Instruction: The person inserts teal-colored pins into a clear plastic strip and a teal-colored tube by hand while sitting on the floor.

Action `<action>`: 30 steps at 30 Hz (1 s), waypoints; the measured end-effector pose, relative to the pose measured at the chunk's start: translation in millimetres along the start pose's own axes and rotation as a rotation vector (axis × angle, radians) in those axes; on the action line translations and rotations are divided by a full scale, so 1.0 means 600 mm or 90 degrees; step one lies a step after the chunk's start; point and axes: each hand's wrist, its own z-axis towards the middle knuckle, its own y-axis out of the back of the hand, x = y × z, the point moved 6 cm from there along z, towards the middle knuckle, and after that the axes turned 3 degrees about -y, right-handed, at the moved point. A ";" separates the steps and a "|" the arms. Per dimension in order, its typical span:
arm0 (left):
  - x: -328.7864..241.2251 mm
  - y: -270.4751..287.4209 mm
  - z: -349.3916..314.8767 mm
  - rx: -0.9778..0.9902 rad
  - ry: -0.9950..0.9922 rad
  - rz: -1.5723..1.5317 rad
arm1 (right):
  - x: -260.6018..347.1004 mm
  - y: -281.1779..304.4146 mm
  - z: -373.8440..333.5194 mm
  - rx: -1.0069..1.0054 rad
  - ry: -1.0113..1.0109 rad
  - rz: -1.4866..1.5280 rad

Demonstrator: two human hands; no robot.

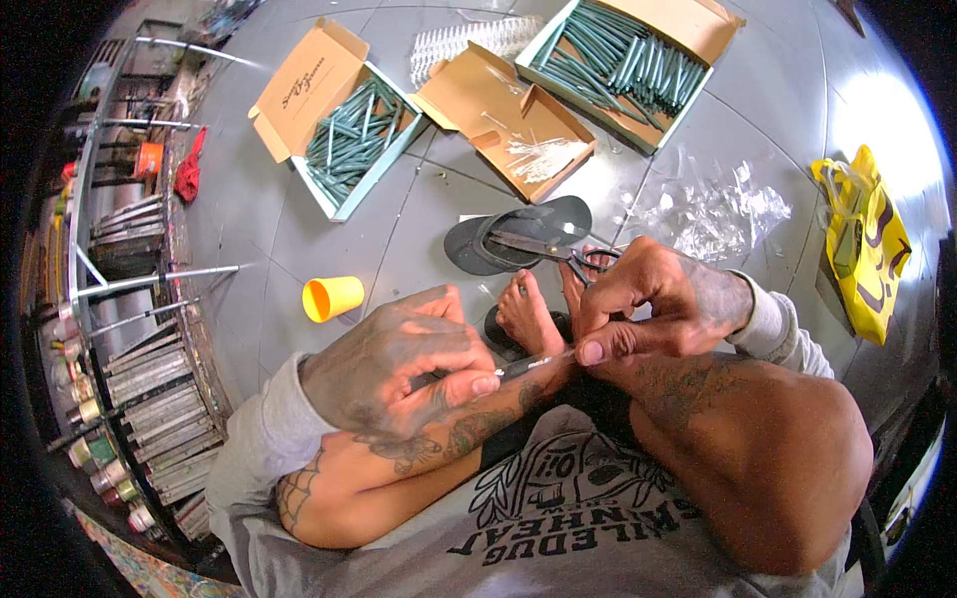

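Observation:
My left hand [399, 359] and my right hand [653, 304] are close together above my crossed legs. Between their pinched fingertips runs a slim dark stick with a pale mark [526, 365]. The left thumb and forefinger grip one end, where a small white bit shows; the right thumb and forefinger close at the other. Its exact kind is too small to make out. Just beyond my right hand, black-handled scissors [535, 244] lie across a black flip-flop [469, 246], their handles partly behind that hand.
Two open cardboard boxes [341, 206] [528, 72] hold many dark green sticks. Between them, an open brown box [498, 159] holds thin white pieces. Crumpled clear plastic [713, 204], a yellow cup [334, 298], a yellow bag [862, 249] and a metal rack [92, 289] surround me.

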 end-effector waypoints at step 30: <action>-0.004 0.087 -0.046 -0.517 0.214 -0.225 | 0.005 0.006 0.068 -0.384 -0.018 0.015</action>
